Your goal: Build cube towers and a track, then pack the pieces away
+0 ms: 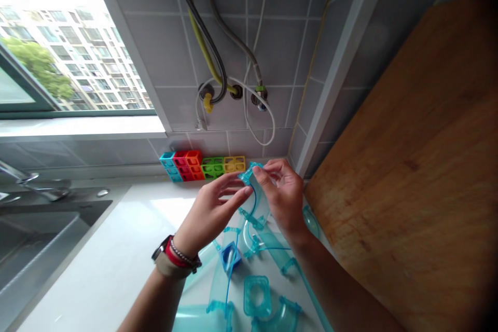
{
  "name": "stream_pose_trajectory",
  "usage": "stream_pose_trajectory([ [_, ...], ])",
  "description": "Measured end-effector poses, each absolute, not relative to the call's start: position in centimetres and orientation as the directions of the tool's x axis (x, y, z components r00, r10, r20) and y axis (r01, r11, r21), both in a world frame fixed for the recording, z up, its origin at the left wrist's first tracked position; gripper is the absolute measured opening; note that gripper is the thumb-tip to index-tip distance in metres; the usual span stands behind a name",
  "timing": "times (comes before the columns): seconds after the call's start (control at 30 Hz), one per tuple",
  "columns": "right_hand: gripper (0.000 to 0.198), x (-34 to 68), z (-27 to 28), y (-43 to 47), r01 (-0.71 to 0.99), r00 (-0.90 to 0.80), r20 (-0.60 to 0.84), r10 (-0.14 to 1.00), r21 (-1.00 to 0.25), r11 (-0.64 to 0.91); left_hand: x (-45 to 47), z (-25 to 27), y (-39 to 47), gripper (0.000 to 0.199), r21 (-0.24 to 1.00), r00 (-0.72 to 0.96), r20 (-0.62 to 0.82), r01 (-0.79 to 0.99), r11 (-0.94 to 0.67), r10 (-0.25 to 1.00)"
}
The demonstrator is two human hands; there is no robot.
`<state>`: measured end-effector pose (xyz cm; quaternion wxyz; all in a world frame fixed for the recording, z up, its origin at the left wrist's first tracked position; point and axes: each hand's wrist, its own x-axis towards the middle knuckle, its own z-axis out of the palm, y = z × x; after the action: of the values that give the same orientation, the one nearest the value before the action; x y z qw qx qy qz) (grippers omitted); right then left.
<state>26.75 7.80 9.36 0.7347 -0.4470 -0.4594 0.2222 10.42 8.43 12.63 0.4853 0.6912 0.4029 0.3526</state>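
Over the counter, my left hand [218,206] and my right hand [283,189] meet at a translucent teal plastic track piece [252,171]. The right thumb and fingers pinch its upper end. On its left side the left fingertips close on the same part, the thumb just below. A curved teal section hangs beneath, partly behind the hands. Below them on the counter lie more teal track pieces [276,249], a blue square block [231,258] and a teal square piece with a round hole [257,295]. A teal curved piece [278,316] shows at the bottom edge.
Colourful cube-frame blocks [194,165] stand in a row against the tiled wall. To the left are a sink [42,249] and faucet [35,181], below a window. A large wooden board [412,166] leans on the right. Hoses [198,26] hang from wall valves.
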Motion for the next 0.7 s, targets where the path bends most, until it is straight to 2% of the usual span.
stream_pose_trajectory([
  [0.1, 0.025, 26.7, 9.5, 7.7, 0.082, 0.481, 0.489, 0.728, -0.851, 0.518, 10.8, 12.4, 8.4, 0.057, 0.975, 0.518, -0.018, 0.199, -0.100, 0.855],
  [0.17, 0.024, 26.7, 9.8, 7.5, 0.045, 0.454, 0.496, 0.740, -0.843, 0.537, 11.2, 12.2, 8.5, 0.052, 0.983, 0.518, -0.003, 0.160, -0.094, 0.855],
  [0.27, 0.021, 26.8, 10.2, 7.2, -0.017, 0.405, 0.520, 0.752, -0.818, 0.575, 11.3, 12.1, 9.0, 0.039, 0.984, 0.466, 0.085, 0.099, -0.148, 0.881],
  [0.33, 0.022, 27.1, 10.4, 7.2, -0.048, 0.438, 0.513, 0.738, -0.807, 0.589, 11.0, 12.1, 9.3, 0.037, 0.985, 0.405, 0.125, 0.056, -0.161, 0.906],
  [0.47, 0.029, 27.8, 10.2, 7.8, -0.149, 0.505, 0.389, 0.771, -0.840, 0.521, 10.5, 12.1, 9.9, 0.038, 0.991, 0.238, 0.126, -0.075, -0.111, 0.963],
  [0.6, 0.032, 27.8, 10.1, 7.9, -0.213, 0.348, 0.350, 0.870, -0.874, 0.437, 10.8, 11.7, 10.1, 0.031, 0.964, 0.178, 0.228, -0.183, -0.195, 0.957],
  [0.7, 0.031, 27.5, 10.6, 7.3, -0.115, 0.234, 0.366, 0.901, -0.909, 0.399, 11.0, 11.4, 10.1, 0.030, 0.960, 0.247, 0.230, -0.219, -0.177, 0.941],
])
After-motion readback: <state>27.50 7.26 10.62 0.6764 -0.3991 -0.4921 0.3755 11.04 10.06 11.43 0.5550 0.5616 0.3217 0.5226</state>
